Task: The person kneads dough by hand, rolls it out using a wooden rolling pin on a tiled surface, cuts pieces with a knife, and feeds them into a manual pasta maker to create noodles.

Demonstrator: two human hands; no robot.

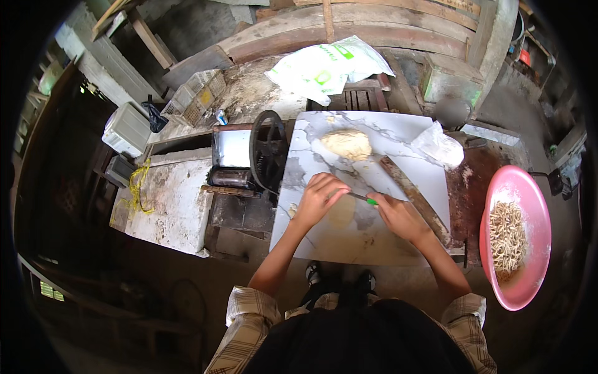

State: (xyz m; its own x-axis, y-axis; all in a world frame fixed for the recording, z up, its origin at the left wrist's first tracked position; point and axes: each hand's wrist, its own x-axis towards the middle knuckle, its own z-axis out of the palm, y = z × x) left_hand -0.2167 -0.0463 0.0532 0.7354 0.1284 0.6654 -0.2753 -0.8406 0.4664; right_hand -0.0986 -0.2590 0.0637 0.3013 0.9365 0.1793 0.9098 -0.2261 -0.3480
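Note:
My right hand [402, 215] is closed round the green handle of a small knife [359, 196], its blade pointing left. At the blade's far end, the thumb and fingers of my left hand [321, 198] pinch together on it. Both hands are above a marble-patterned board [380, 244], its near part dusted a yellowish tan. Beyond them on the board sits a pale yellow lump of dough [347, 144]. A long worn wooden bar [416, 199] lies slantwise beside my right hand. A white plastic bag [438, 144] rests at the board's far right corner.
Left of the board stands a roller machine with a dark spoked wheel [269, 149]. A pink basin [539, 215] with floury, noodle-like strips [507, 237] is at the right. Behind are a white-and-green sack [330, 65] and a plastic crate [194, 96].

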